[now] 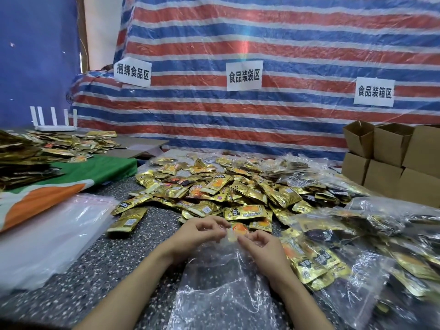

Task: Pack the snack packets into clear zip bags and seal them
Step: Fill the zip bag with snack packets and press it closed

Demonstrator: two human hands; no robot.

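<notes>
A clear zip bag point(221, 287) lies in front of me on the speckled table point(147, 234), with no packets inside that I can see. My left hand point(197, 232) and my right hand point(259, 246) both pinch its top edge, fingers curled, a short gap between them. Just beyond my hands spreads a big heap of gold snack packets point(214, 186). To my right lie filled clear bags point(357, 234) holding gold packets.
A stack of unused clear bags point(47, 234) lies at my left over an orange, white and green cloth point(47, 194). More gold packets point(35, 151) are piled at the far left. Cardboard boxes point(390, 158) stand at the right. A striped tarp point(262, 115) with paper signs hangs behind.
</notes>
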